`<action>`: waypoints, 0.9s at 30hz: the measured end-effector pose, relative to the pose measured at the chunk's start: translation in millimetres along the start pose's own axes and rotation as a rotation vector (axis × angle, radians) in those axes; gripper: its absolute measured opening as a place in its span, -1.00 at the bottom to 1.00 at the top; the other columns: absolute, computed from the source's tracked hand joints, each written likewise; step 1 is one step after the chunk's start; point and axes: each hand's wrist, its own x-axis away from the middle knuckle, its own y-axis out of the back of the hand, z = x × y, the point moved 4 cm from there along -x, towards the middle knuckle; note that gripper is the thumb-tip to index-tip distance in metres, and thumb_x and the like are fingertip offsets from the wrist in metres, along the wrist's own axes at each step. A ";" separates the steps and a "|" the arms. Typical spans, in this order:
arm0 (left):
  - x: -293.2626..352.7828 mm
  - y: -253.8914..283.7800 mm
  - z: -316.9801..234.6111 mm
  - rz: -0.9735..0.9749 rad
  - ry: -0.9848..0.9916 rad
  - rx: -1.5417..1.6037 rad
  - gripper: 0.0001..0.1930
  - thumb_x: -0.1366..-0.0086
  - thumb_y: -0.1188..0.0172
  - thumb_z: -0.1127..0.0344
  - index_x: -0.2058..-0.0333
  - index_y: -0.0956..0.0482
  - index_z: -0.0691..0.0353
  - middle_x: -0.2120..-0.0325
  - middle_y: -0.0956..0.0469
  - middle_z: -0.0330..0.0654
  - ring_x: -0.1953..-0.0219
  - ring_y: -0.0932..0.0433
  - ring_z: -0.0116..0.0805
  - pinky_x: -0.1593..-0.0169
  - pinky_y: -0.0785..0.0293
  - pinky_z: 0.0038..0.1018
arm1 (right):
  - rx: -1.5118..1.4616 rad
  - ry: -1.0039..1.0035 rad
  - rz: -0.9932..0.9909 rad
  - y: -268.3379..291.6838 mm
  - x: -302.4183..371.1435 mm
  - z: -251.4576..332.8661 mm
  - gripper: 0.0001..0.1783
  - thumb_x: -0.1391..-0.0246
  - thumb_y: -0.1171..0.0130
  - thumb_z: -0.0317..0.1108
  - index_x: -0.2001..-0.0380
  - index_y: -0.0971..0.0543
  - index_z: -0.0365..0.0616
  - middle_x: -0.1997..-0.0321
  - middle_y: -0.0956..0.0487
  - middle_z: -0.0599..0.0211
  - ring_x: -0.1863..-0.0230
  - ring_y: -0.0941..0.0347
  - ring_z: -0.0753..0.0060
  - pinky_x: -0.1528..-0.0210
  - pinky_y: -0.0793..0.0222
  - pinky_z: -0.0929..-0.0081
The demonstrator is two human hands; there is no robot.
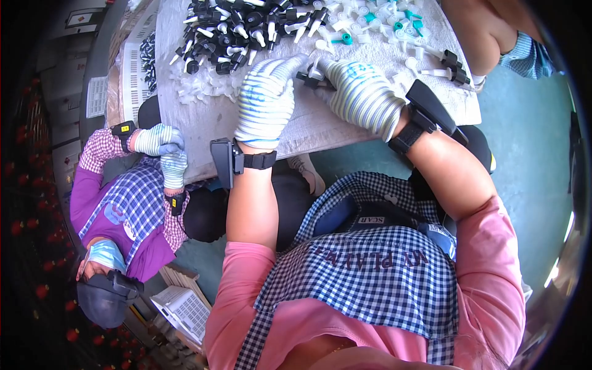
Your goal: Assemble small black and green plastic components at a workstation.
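Both my hands wear striped white knit gloves and meet over the near edge of the table. My right hand [364,95] is closed, with its fingertips on a black pump head [310,80]. A small translucent part shows at the top of that piece. My left hand [266,102] reaches in from the other side, fingers drawn together at the pump head; what they pinch is hidden. Beyond my left hand lies a heap of black pump heads with white stems [246,31]. A pile of small translucent plastic parts [206,85] is beside my left hand.
Clear and teal plastic parts [370,24] spread over the white tabletop [197,132]. More black pieces [454,69] lie near its right edge. At left, a co-worker [123,203] sits with gloved hands together. Another person's arm [472,37] shows at far right.
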 end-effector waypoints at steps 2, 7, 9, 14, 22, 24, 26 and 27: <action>-4.1 -3.5 -9.9 0.075 -0.104 -0.046 -0.54 -0.04 -0.09 0.64 0.09 -0.67 0.08 0.27 -0.65 -0.07 0.18 -0.59 -0.03 0.06 -0.51 -0.24 | -0.014 0.026 0.045 -2.8 2.2 0.2 -0.77 -0.06 -0.16 -0.29 0.25 -0.62 -0.16 0.38 -0.62 -0.04 0.30 -0.58 -0.10 0.23 -0.48 0.08; -1.5 0.1 -14.6 -0.003 -0.035 -0.118 -0.54 -0.02 -0.10 0.61 0.10 -0.67 0.09 0.29 -0.65 -0.07 0.19 -0.60 -0.07 0.05 -0.52 -0.26 | -0.081 0.025 -0.010 -8.8 4.7 4.9 -0.71 -0.08 -0.22 -0.21 0.32 -0.60 -0.27 0.46 -0.60 -0.09 0.37 -0.58 -0.11 0.31 -0.46 0.13; 1.5 4.3 -9.7 -0.107 0.046 -0.005 -0.57 -0.03 -0.12 0.58 0.08 -0.65 0.15 0.31 -0.64 -0.05 0.20 -0.58 -0.04 0.08 -0.51 -0.25 | -0.103 0.030 0.002 -7.5 5.6 8.4 -0.70 -0.09 -0.22 -0.21 0.31 -0.60 -0.29 0.46 -0.60 -0.09 0.39 -0.58 -0.10 0.33 -0.47 0.14; 7.1 2.6 -7.2 -0.174 0.096 0.043 -0.65 -0.08 -0.17 0.55 0.13 -0.68 0.14 0.26 -0.67 -0.09 0.16 -0.62 -0.12 -0.01 -0.51 -0.29 | -0.173 0.022 0.009 -5.3 7.7 8.9 -0.68 -0.09 -0.22 -0.20 0.30 -0.60 -0.31 0.48 -0.59 -0.08 0.39 -0.58 -0.10 0.34 -0.46 0.15; 11.4 -3.2 -4.4 -0.228 0.159 0.048 -0.67 -0.06 -0.12 0.57 0.17 -0.68 0.20 0.27 -0.66 -0.03 0.20 -0.61 -0.07 0.06 -0.52 -0.27 | -0.247 -0.002 -0.009 -6.5 10.2 9.8 -0.66 -0.08 -0.23 -0.19 0.28 -0.58 -0.31 0.50 -0.59 -0.09 0.41 -0.58 -0.11 0.36 -0.46 0.15; 17.9 -6.7 6.4 -0.233 0.256 0.182 -0.68 -0.08 -0.12 0.56 0.18 -0.68 0.20 0.28 -0.66 -0.02 0.23 -0.62 -0.06 0.08 -0.53 -0.26 | -0.289 -0.001 0.042 -2.6 8.3 12.5 -0.67 -0.08 -0.22 -0.20 0.28 -0.59 -0.30 0.49 -0.59 -0.10 0.40 -0.58 -0.11 0.35 -0.47 0.15; 16.2 -1.8 -0.9 -0.236 0.214 0.115 -0.68 -0.08 -0.11 0.56 0.18 -0.68 0.19 0.28 -0.66 -0.04 0.22 -0.61 -0.07 0.07 -0.53 -0.25 | -0.254 0.016 0.046 -0.8 7.7 11.1 -0.67 -0.07 -0.23 -0.20 0.27 -0.59 -0.30 0.49 -0.59 -0.10 0.39 -0.59 -0.11 0.34 -0.47 0.15; 15.2 1.3 -5.8 -0.240 0.175 0.047 -0.67 -0.07 -0.11 0.56 0.18 -0.68 0.18 0.28 -0.66 -0.05 0.21 -0.61 -0.07 0.06 -0.52 -0.25 | -0.219 0.033 0.053 -0.2 8.1 11.0 -0.66 -0.07 -0.23 -0.20 0.26 -0.59 -0.30 0.48 -0.59 -0.10 0.39 -0.59 -0.11 0.34 -0.48 0.15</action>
